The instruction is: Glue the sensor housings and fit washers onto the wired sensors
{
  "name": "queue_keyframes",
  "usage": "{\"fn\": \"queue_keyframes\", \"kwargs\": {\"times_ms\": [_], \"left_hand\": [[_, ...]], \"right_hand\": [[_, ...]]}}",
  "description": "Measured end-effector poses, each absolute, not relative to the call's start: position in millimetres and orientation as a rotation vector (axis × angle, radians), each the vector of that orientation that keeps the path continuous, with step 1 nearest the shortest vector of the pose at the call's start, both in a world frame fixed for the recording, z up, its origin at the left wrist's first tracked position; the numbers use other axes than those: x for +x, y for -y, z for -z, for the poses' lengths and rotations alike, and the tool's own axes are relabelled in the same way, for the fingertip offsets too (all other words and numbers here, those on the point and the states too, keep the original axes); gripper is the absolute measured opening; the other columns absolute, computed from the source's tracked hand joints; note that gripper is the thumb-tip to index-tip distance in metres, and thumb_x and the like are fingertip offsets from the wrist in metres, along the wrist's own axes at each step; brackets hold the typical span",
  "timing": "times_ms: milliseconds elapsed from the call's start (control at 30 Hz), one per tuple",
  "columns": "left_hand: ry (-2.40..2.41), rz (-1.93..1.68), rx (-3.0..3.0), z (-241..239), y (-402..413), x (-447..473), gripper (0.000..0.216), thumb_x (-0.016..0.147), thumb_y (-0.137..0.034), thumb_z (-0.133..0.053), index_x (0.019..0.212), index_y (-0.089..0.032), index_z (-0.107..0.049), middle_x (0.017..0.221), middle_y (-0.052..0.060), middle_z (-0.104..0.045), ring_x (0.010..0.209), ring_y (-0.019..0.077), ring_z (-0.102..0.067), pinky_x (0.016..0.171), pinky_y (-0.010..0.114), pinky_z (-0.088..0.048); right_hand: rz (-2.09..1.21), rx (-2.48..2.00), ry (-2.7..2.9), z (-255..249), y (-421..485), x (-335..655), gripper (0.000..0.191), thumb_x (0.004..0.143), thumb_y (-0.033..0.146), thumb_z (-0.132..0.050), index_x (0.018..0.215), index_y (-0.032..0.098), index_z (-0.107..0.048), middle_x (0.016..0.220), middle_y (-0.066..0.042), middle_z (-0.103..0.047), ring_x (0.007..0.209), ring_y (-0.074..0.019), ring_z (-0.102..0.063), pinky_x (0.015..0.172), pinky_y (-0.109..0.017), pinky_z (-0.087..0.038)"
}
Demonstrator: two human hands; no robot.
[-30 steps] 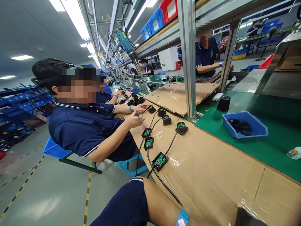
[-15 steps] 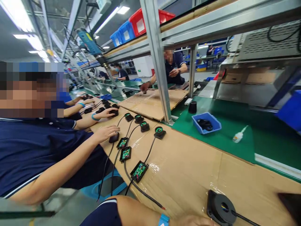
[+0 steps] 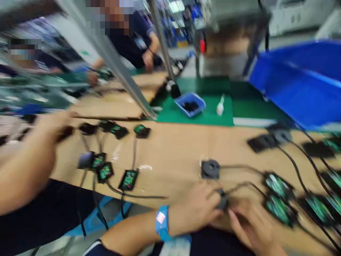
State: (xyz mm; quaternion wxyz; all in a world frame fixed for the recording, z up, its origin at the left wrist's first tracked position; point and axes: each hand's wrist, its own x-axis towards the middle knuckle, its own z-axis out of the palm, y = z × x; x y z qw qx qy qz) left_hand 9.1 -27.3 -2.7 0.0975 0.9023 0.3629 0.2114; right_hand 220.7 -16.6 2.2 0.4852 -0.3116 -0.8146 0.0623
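While the left hand (image 3: 195, 211) pinched the black plug (image 3: 221, 202), the right hand (image 3: 250, 225) at 4 o'clock, its grip unclear, probably should have steadied the cable (image 3: 245, 184).

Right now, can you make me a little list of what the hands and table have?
Left hand: blue wristband; touching small dark part, grip blurred
Right hand: spread open beside that part
Nearby: round black part, green circuit boards, cables
Bench: cardboard-covered
Behind: small blue tray, white bottle
Left side: co-worker's arm
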Motion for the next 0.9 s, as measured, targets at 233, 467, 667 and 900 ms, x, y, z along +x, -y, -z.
{"fn": "queue_keyframes", "kwargs": {"times_ms": [233,467,667,900], "left_hand": [[-1.036,-0.500,2.515,-11.2,12.6,6.6,0.013,0.101,-0.023,-0.061,0.108,-0.016,-0.052,0.133,0.019,-0.065,0.125,0.0285,-0.064,0.104,0.044,-0.057],[-1.230,-0.708,2.580,-16.1,-8.5,-12.2,0.044,0.091,-0.046,-0.076,0.116,-0.017,-0.054,0.132,0.019,-0.059,0.126,0.0317,-0.061,0.098,0.047,-0.059],[-1.292,-0.540,2.579,-6.3,-48.5,-18.0,0.034,0.096,-0.040,-0.072,0.118,-0.020,-0.055,0.132,0.015,-0.062,0.126,0.0292,-0.064,0.103,0.046,-0.057],[-1.265,-0.528,2.541,-3.9,-49.2,-10.2,0.026,0.095,-0.037,-0.072,0.105,-0.021,-0.054,0.129,0.013,-0.067,0.118,0.0262,-0.069,0.095,0.038,-0.061]], "right_hand": [[-0.225,-0.943,2.009,23.7,23.4,231.5,0.004,0.095,0.017,-0.064,0.093,0.021,-0.064,0.075,-0.002,-0.068,0.065,-0.0159,-0.063,0.063,-0.031,-0.055],[-0.220,-0.856,1.999,21.9,25.2,233.6,0.010,0.096,0.021,-0.062,0.087,0.020,-0.065,0.073,-0.001,-0.065,0.064,-0.0138,-0.062,0.058,-0.030,-0.052],[-0.244,-0.869,2.041,20.9,23.4,237.5,0.015,0.093,0.023,-0.067,0.078,0.026,-0.065,0.072,0.002,-0.064,0.066,-0.0132,-0.063,0.058,-0.029,-0.053],[-0.270,-0.818,2.014,22.3,20.9,234.7,0.014,0.090,0.020,-0.066,0.077,0.021,-0.067,0.068,0.001,-0.064,0.066,-0.0142,-0.063,0.056,-0.029,-0.053]]}}
